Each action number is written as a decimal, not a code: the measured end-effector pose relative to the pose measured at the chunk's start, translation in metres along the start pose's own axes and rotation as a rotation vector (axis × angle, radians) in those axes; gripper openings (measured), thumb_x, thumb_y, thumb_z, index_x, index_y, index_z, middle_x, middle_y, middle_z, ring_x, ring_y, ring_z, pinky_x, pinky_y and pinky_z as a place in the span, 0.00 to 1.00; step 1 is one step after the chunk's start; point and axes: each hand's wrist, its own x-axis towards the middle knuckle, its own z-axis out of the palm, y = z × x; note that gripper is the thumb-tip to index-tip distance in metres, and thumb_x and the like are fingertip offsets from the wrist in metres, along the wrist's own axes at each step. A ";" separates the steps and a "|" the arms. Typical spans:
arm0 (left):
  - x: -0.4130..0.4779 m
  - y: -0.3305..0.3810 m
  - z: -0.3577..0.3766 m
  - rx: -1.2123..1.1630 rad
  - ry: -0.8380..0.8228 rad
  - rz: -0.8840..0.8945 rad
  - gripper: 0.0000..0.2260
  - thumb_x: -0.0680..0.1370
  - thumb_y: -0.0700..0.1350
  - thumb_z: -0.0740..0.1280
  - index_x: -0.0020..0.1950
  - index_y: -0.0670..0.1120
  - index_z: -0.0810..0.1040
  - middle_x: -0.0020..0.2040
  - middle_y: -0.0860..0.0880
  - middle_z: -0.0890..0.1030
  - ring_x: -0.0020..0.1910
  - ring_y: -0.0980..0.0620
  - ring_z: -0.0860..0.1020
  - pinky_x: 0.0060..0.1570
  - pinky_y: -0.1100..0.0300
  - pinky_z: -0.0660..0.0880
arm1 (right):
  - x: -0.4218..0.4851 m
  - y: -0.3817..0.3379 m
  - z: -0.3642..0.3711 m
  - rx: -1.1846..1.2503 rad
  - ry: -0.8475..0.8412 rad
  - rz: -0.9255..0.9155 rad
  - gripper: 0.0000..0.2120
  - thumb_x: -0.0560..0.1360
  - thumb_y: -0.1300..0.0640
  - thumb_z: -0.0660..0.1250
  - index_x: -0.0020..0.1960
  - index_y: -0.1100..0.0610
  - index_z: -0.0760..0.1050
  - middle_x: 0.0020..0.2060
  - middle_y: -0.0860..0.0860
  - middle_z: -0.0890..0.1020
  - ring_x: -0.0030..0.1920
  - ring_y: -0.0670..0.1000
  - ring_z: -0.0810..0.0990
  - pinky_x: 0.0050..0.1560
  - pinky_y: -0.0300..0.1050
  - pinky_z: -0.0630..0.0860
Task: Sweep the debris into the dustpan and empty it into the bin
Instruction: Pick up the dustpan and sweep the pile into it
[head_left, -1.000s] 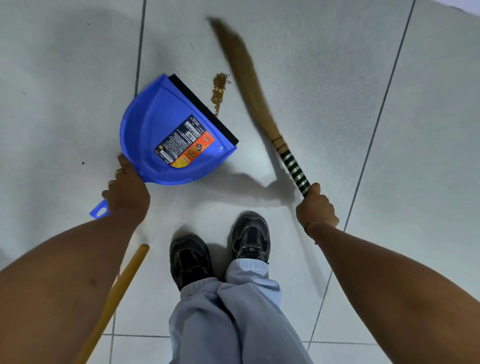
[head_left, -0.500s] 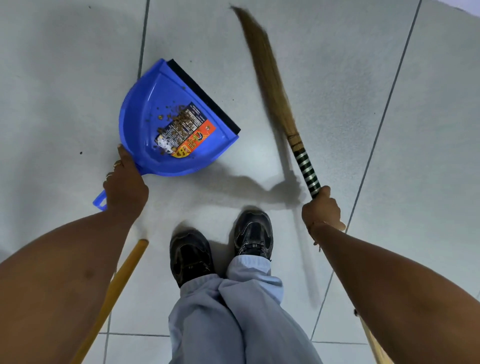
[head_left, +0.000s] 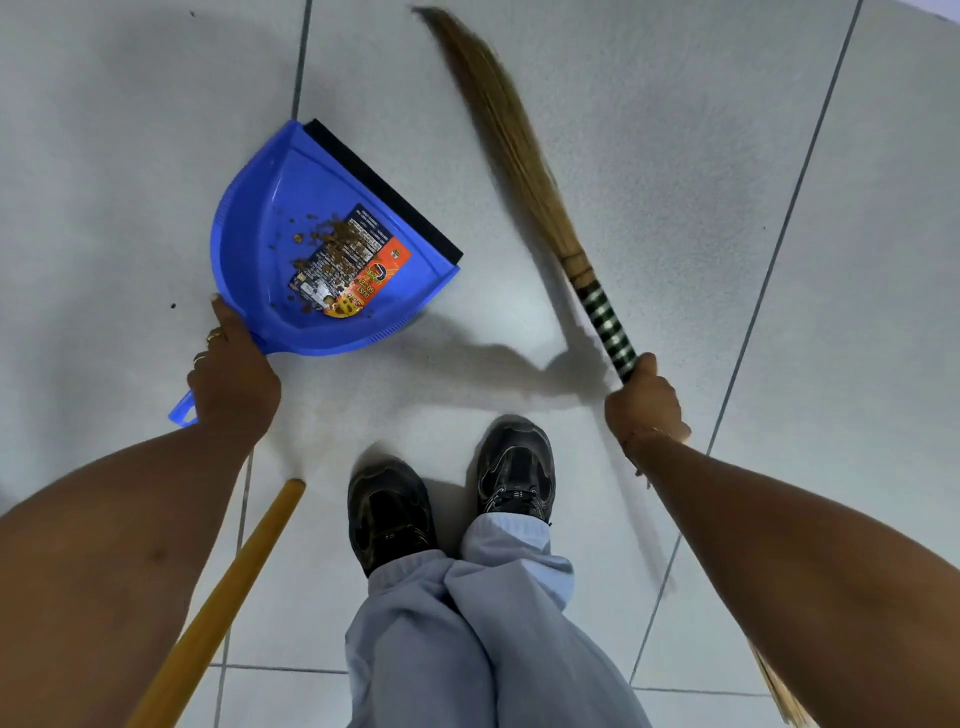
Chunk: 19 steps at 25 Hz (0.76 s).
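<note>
A blue dustpan (head_left: 270, 244) sits left of centre in the upper half of the frame, its black rubber lip (head_left: 382, 189) running diagonally along its upper right edge and pointing toward the upper right. Inside the pan, brown crumbly debris (head_left: 324, 249) is scattered over the middle of the floor of the pan and across the printed label (head_left: 358, 270) stuck there, thickest around the label's upper left part, with a few loose bits nearer the back wall. The left hand (head_left: 234, 374), at the left of the frame below the pan, is clenched around the dustpan's handle (head_left: 183, 410), with one finger stretched up along the pan's rear rim; rings show on two fingers. The handle's looped blue end pokes out at the hand's lower left. The right hand (head_left: 644, 405), right of centre, is closed tightly on the green-and-white banded grip of a grass broom (head_left: 524, 150), whose straw bristles slant up toward the top centre of the frame, well apart from the pan's lip. A tiny dark speck (head_left: 173, 306) lies on the pale tiled floor (head_left: 675, 156) just left of the pan. In the lower centre are two dark shoes (head_left: 514, 467) and light grey trousers (head_left: 467, 639). A yellow wooden stick (head_left: 228, 597) slants across the lower left, partly behind the left forearm.
</note>
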 end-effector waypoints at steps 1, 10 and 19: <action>-0.001 0.003 0.000 -0.008 -0.010 -0.012 0.34 0.75 0.31 0.61 0.75 0.36 0.45 0.61 0.28 0.70 0.58 0.27 0.71 0.58 0.35 0.68 | -0.002 -0.008 0.001 -0.026 -0.041 0.003 0.14 0.75 0.64 0.55 0.59 0.54 0.64 0.53 0.59 0.78 0.55 0.62 0.76 0.57 0.59 0.68; -0.092 0.087 -0.068 -0.245 -0.085 -0.133 0.21 0.73 0.32 0.63 0.65 0.35 0.63 0.63 0.34 0.72 0.62 0.33 0.71 0.61 0.44 0.68 | -0.109 0.001 -0.055 0.280 -0.166 -0.205 0.20 0.72 0.65 0.62 0.63 0.61 0.64 0.55 0.61 0.74 0.53 0.64 0.75 0.53 0.58 0.75; -0.249 0.258 -0.182 -0.375 0.070 -0.033 0.18 0.75 0.37 0.64 0.63 0.37 0.64 0.61 0.37 0.75 0.59 0.35 0.74 0.57 0.46 0.70 | -0.131 0.101 -0.258 0.417 0.247 -0.226 0.33 0.76 0.64 0.60 0.77 0.54 0.52 0.63 0.62 0.71 0.59 0.63 0.71 0.57 0.54 0.72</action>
